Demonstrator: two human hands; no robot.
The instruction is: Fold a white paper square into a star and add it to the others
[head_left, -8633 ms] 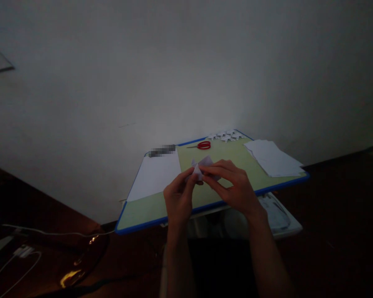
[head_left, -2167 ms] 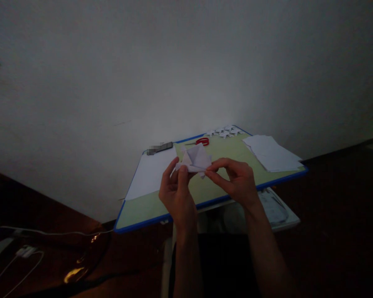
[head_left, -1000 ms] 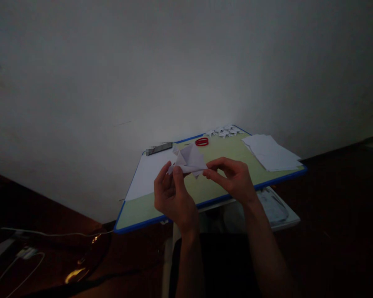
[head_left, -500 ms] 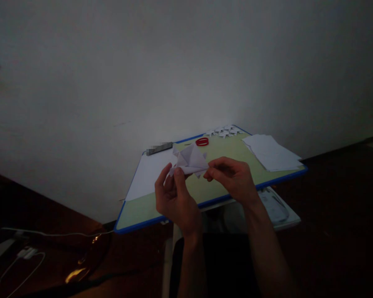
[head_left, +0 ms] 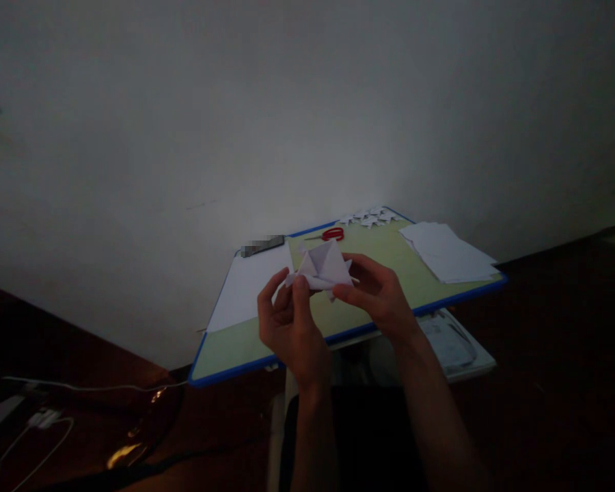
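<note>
A partly folded white paper piece [head_left: 324, 268] is held in the air above a small green table with a blue edge [head_left: 369, 331]. My left hand [head_left: 290, 326] pinches its left end between thumb and fingers. My right hand [head_left: 376, 295] grips its right side, thumb underneath and fingers curled behind it. Both hands hover over the table's near half.
A white sheet [head_left: 253, 287] lies on the table's left. Red-handled scissors [head_left: 332, 234] and several small folded paper shapes [head_left: 370, 217] sit at the back edge. A stack of white paper [head_left: 447, 252] lies at the right. Cables [head_left: 41, 417] run over the dark floor at left.
Since a second ago my right hand has slid left and closer under the paper's right side. The paper has tilted slightly; my left hand keeps its pinch.
</note>
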